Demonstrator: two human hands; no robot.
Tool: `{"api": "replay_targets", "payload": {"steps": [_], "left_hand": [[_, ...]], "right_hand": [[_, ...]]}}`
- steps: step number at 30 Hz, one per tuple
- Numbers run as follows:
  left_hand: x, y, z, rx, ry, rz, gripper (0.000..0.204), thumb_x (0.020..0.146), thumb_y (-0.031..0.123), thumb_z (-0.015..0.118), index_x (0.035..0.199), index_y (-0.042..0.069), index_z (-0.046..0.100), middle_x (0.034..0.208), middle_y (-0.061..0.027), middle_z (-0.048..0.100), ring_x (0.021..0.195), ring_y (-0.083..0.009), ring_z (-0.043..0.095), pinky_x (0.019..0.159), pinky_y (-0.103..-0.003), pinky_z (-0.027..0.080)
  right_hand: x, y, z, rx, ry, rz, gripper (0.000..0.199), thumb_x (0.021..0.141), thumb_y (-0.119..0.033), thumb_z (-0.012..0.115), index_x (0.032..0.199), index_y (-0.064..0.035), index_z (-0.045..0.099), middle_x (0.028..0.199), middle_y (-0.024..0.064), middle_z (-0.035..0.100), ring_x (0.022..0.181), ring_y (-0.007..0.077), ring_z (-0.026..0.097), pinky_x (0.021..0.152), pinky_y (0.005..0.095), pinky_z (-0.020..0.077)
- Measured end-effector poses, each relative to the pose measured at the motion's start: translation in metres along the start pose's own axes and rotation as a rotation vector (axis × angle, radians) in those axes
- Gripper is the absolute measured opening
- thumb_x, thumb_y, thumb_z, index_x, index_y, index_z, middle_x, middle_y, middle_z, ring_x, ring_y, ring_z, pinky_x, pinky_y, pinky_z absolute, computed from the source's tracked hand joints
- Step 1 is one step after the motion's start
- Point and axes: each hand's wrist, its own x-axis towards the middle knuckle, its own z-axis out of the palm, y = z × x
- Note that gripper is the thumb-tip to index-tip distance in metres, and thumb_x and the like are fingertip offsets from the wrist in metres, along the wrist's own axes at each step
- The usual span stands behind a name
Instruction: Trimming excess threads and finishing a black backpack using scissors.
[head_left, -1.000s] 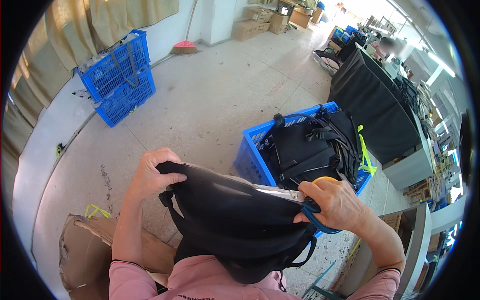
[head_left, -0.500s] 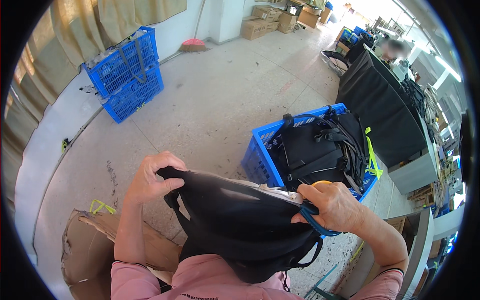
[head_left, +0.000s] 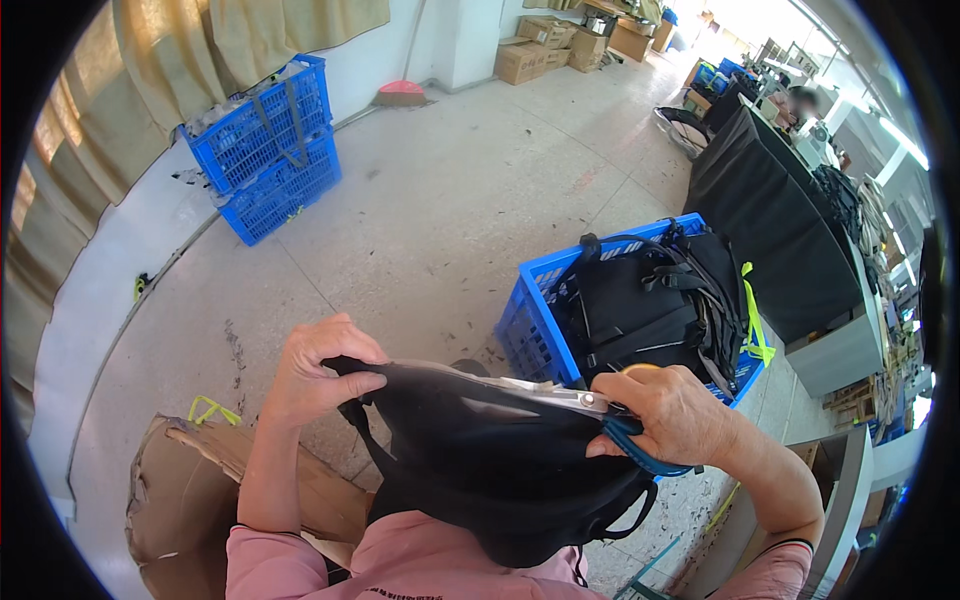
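I hold a black fabric bag (head_left: 490, 460) in front of my chest with both hands. My left hand (head_left: 320, 375) is shut on the bag's upper left edge, where a thin black strap hangs down. Blue-handled scissors (head_left: 628, 445) are in my right hand (head_left: 675, 415) at the bag's upper right edge. Their metal blade (head_left: 565, 397) lies along the top edge of the bag.
A blue crate (head_left: 525, 315) packed with black backpacks (head_left: 650, 310) stands on the concrete floor just ahead to the right. Two stacked blue crates (head_left: 265, 150) are by the far left wall. Flattened cardboard (head_left: 175, 490) lies at lower left. A black-draped table (head_left: 770, 210) stands at right.
Both hands keep their grip on the bag and scissors. The bag sits slightly lower in view, and the head has turned a little; nothing else has moved.
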Motion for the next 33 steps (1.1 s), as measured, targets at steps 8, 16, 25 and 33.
{"api": "replay_targets", "payload": {"steps": [8,16,25,33], "left_hand": [[-0.007,0.008,-0.005,0.023,-0.003,0.048,0.022,0.058,-0.001,0.076,0.074,0.009,0.066,0.074,-0.0016,0.067,0.066,-0.0144,0.058,0.062,-0.027,0.043],[-0.006,0.027,0.002,0.054,-0.027,0.096,0.022,0.057,-0.001,0.076,0.075,0.009,0.066,0.074,-0.0009,0.067,0.065,-0.0139,0.057,0.06,-0.027,0.041],[-0.01,0.03,0.006,0.073,-0.026,0.081,0.024,0.057,-0.002,0.076,0.075,0.01,0.067,0.072,-0.0001,0.066,0.064,-0.0141,0.056,0.058,-0.027,0.041],[-0.017,0.028,0.002,0.062,-0.006,0.109,0.026,0.056,0.001,0.079,0.077,0.011,0.067,0.073,0.0005,0.066,0.063,-0.0139,0.055,0.057,-0.026,0.04]], "right_hand": [[-0.002,-0.002,-0.001,0.054,-0.056,0.029,0.045,0.068,-0.042,0.076,0.089,-0.0064,0.056,0.067,0.007,0.056,0.055,0.0227,0.057,0.047,0.0312,0.042],[0.009,-0.013,-0.015,0.078,-0.112,-0.034,0.048,0.072,-0.049,0.07,0.09,-0.007,0.055,0.067,0.0079,0.059,0.064,0.0259,0.06,0.055,0.0348,0.0457],[0.005,-0.01,-0.007,0.064,-0.163,-0.023,0.053,0.065,-0.044,0.078,0.097,-0.0074,0.056,0.071,0.0052,0.058,0.055,0.0203,0.058,0.046,0.0279,0.0409],[0.005,-0.007,-0.016,0.114,-0.126,-0.001,0.055,0.068,-0.051,0.073,0.095,-0.0066,0.056,0.076,0.0086,0.06,0.07,0.0252,0.061,0.059,0.0337,0.0458]]}}
